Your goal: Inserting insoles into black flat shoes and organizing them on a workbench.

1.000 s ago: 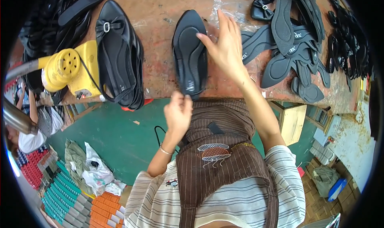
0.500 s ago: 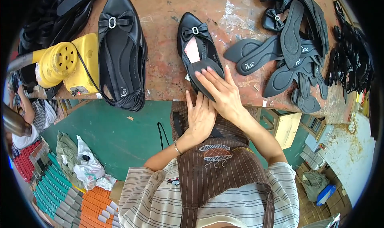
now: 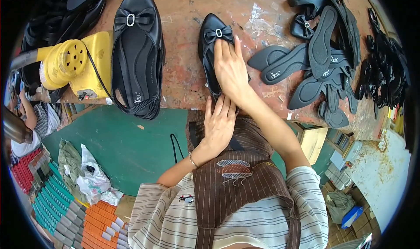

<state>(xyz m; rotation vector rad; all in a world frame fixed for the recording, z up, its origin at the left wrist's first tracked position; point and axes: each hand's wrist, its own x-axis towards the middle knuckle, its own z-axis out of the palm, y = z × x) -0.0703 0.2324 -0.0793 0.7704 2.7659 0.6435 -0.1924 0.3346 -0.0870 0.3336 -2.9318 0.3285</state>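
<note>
A black pointed flat shoe (image 3: 205, 45) with a bow and an oval, pale-studded buckle lies on the table, toe pointing away. My right hand (image 3: 229, 69) reaches into it, fingers stretched flat toward the toe, tips passing under the bow, thumb out beside the upper. It covers most of the shoe's inside, so the insole is hidden. My left hand (image 3: 218, 124) rests at the shoe's heel by the table edge, fingers straight and slightly apart, thumb hidden. Left of them sits a larger-looking matching shoe (image 3: 138, 6), its printed insole showing.
A yellow machine (image 3: 94, 59) with a coiled black cord stands at the left. Grey-black insoles (image 3: 280, 69) lie spread at the right, near another bow shoe (image 3: 302, 27). Black straps (image 3: 378, 69) pile at the far right, and more black shoes (image 3: 52, 21) at the far left.
My right hand has slid forward from the heel into the shoe's toe. The insole that stuck up at the heel is now out of sight under it. My left hand stays at the heel.
</note>
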